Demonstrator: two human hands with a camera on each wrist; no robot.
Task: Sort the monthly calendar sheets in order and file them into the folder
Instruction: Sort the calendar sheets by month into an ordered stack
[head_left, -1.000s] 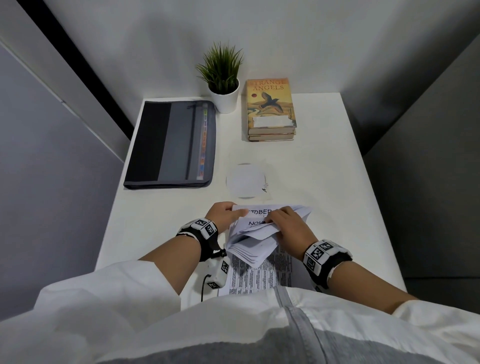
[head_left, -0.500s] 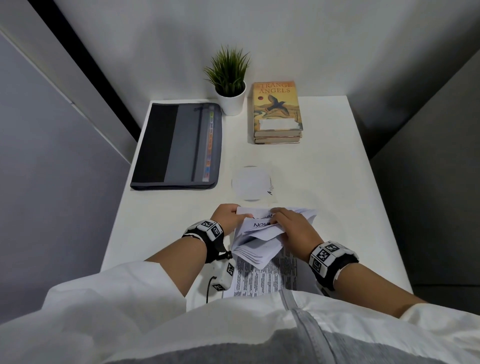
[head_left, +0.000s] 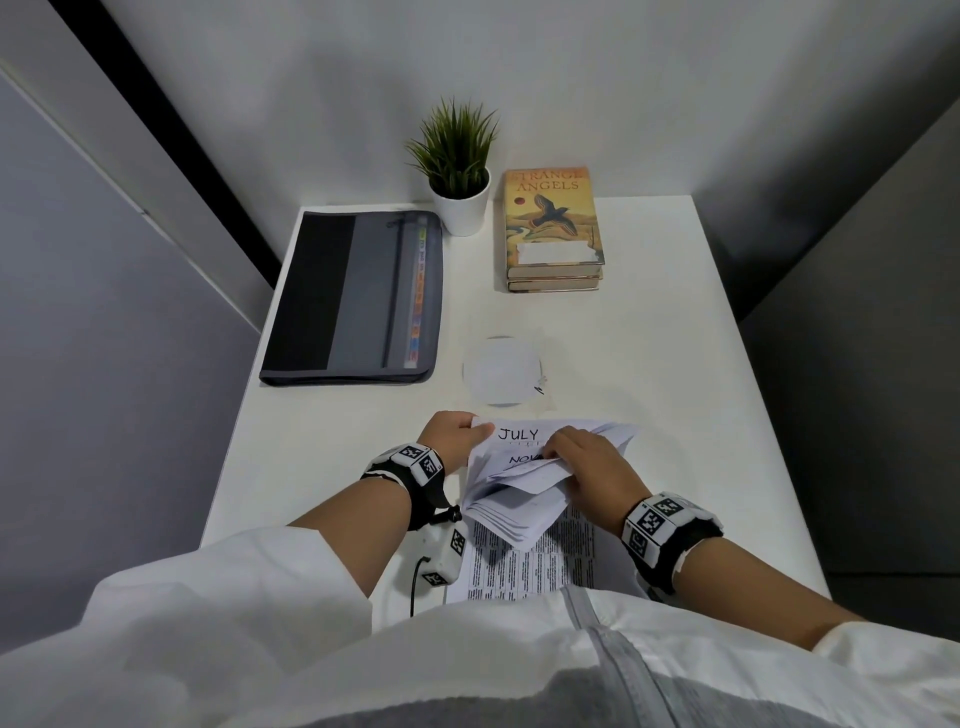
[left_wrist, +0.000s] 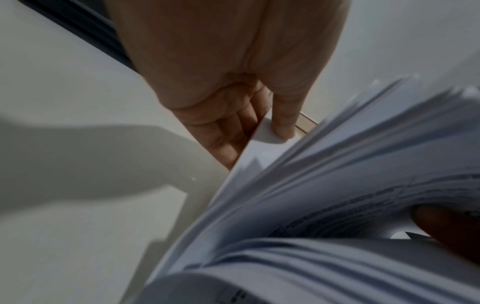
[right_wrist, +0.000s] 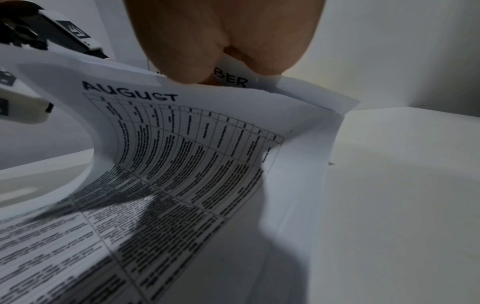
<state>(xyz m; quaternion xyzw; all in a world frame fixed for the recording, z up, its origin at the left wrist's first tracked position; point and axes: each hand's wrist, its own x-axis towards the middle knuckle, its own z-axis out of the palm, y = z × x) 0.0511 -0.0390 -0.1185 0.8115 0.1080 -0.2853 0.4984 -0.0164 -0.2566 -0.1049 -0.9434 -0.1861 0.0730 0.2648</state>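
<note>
A person sits at a white table (head_left: 623, 364) with a stack of calendar sheets (head_left: 511, 512) held up in both hands near the front edge. The left hand (head_left: 452, 436) pinches the top left corner of the stack, thumb on the front and fingers (left_wrist: 228, 131) curled behind the paper. The right hand (head_left: 592, 467) has its fingers curled over the tops of some sheets and bends them down toward the person, so the pages fan apart. The page at the back that now shows says JULY (head_left: 518, 434) at the top. A bent page just in front of it starts with NOV (head_left: 524, 459) (the rest is under the fingers). From the right wrist view, the page facing the person says AUGUST (right_wrist: 130, 92), and it is full of small boxes with tiny print. The bottom of the stack rests on the table close to the person's body. The dark gray folder (head_left: 358, 296) lies flat and closed at the far left of the table, well apart from the sheets. Near it stands a small green plant in a white pot (head_left: 460, 171). Beside the plant is a stack of books (head_left: 553, 228).
</note>
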